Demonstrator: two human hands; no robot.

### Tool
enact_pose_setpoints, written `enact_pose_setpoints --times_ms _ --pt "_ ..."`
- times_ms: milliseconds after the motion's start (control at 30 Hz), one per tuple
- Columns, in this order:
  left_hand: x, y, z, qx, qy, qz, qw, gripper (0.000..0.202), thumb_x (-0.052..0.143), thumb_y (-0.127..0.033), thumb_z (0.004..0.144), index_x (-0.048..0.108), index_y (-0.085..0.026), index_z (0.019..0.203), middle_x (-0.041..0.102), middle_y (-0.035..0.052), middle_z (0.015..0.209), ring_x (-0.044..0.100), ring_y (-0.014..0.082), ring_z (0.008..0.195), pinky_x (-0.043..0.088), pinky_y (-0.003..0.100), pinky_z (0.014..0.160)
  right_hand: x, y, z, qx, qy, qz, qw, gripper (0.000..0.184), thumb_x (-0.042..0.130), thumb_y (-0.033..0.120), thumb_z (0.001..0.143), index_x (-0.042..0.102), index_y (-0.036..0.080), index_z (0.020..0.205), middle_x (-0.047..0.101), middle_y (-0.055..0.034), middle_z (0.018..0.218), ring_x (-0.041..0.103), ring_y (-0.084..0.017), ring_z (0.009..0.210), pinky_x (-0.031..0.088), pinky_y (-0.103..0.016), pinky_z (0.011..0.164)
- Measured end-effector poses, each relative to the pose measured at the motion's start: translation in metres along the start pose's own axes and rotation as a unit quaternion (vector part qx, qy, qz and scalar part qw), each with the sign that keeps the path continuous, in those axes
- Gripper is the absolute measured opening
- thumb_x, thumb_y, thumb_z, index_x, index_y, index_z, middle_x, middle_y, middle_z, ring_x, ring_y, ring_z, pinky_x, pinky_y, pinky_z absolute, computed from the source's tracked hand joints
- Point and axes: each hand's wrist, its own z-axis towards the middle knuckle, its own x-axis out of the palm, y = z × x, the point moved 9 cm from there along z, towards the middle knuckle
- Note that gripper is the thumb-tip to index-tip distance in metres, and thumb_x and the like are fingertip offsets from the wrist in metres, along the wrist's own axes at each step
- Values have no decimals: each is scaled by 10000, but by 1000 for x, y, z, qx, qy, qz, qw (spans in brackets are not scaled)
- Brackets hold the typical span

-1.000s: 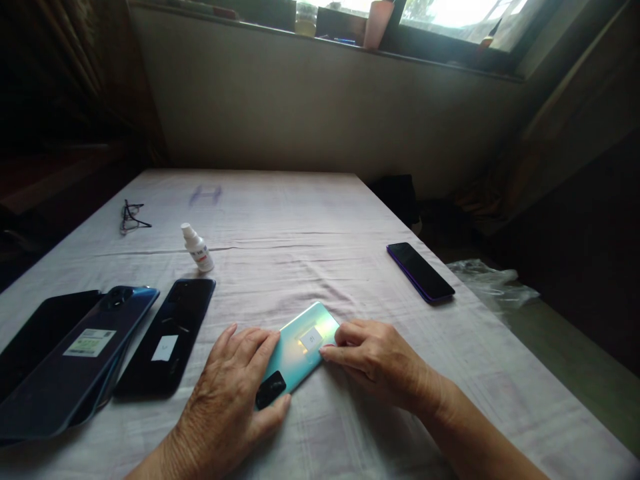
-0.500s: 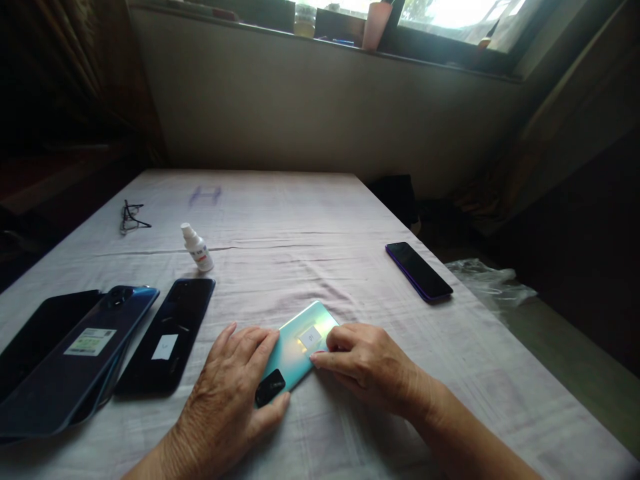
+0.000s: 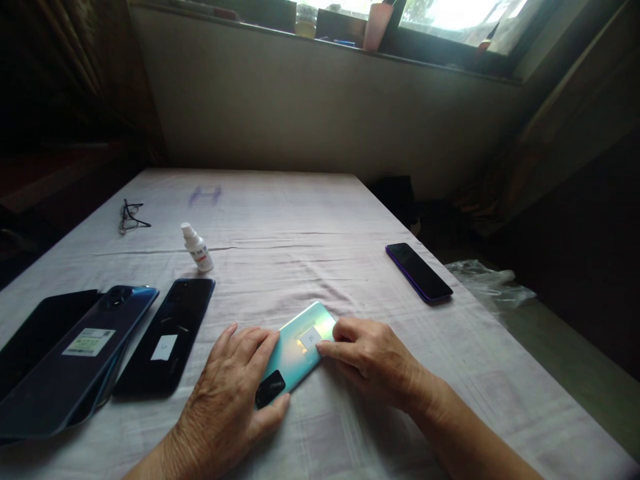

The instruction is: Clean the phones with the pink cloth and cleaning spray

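Observation:
A shiny turquoise mobile phone [image 3: 296, 365] lies back up on the cloth, its dark camera patch towards my left hand. A small white sticker [image 3: 311, 338] with handwriting is on its back. My left hand [image 3: 235, 380] grips the camera end, fingers along the far edge and thumb at the near edge. At the other end, my right hand [image 3: 370, 357] is closed, index finger curled and thumb tip at the sticker's right edge. Whether the sticker is pinched between them is hidden.
Left of me lie a dark phone [image 3: 173, 333] with a white label and a stack of phones [image 3: 90, 373]. A white bottle [image 3: 197, 248] and eyeglasses [image 3: 131, 217] stand farther back. A purple-edged phone [image 3: 419, 272] lies near the right edge of the cloth-covered table [image 3: 280, 207].
My right thumb has shifted slightly up and right, from below the sticker to its right edge. My left hand and the phone have stayed in place.

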Motion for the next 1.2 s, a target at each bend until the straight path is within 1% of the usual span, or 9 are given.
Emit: enact_pose_setpoints --times_ms 133,233,400,500,700,867,1000,1200 --pt "0 0 -1 1 2 0 1000 585 650 -284 774 512 -175 1331 654 113 1223 618 323 1151 349 570 1150 5 12 5 -10 7 -7 1000 246 502 149 972 729 236 1008 578 -10 778 478 -132 648 319 -250 598" --pt "0 1 -2 1 4 1 1000 588 647 -285 777 506 -178 1337 653 114 1232 616 325 1158 350 568 1149 7 14 6 -8 14 -11 1000 229 523 152 958 729 243 999 579 -7 778 479 -133 642 322 -252 593" --pt "0 1 -2 -2 2 -3 1000 575 631 -276 785 507 -187 1340 656 109 1231 618 318 1154 347 556 1155 3 1 1 17 -4 4 1000 221 610 121 876 729 259 1000 606 -4 816 538 -131 686 367 -236 640" --pt "0 1 -2 -2 -1 -4 1000 581 632 -280 786 506 -187 1346 654 109 1234 616 319 1159 343 553 1159 -1 -8 -1 41 -22 -2 999 252 612 97 844 736 258 992 608 -4 816 547 -126 686 373 -228 648" --pt "2 0 -3 2 -1 3 1000 593 625 -272 788 498 -167 1358 645 123 1255 610 321 1176 347 553 1157 0 -13 4 74 -31 -23 997 250 582 116 862 747 257 987 612 -5 803 545 -128 673 365 -231 641" --pt "0 0 -3 2 -11 -4 1000 579 619 -272 788 512 -176 1350 652 118 1253 616 322 1169 367 552 1147 7 -18 11 101 -14 -43 994 222 578 159 899 751 262 991 622 -8 821 545 -130 679 359 -234 633" --pt "2 1 -3 -2 -7 -14 1000 588 627 -270 789 515 -165 1356 647 121 1245 608 327 1174 360 559 1152 11 -23 16 120 1 -52 991 209 577 191 919 754 272 998 627 -7 838 553 -131 681 357 -234 624" --pt "6 4 -6 -18 -3 -32 999 603 622 -281 781 500 -192 1365 631 108 1259 580 323 1197 323 559 1175 15 -26 29 142 38 -76 986 227 581 168 898 768 278 964 642 -12 851 565 -132 686 345 -233 600"
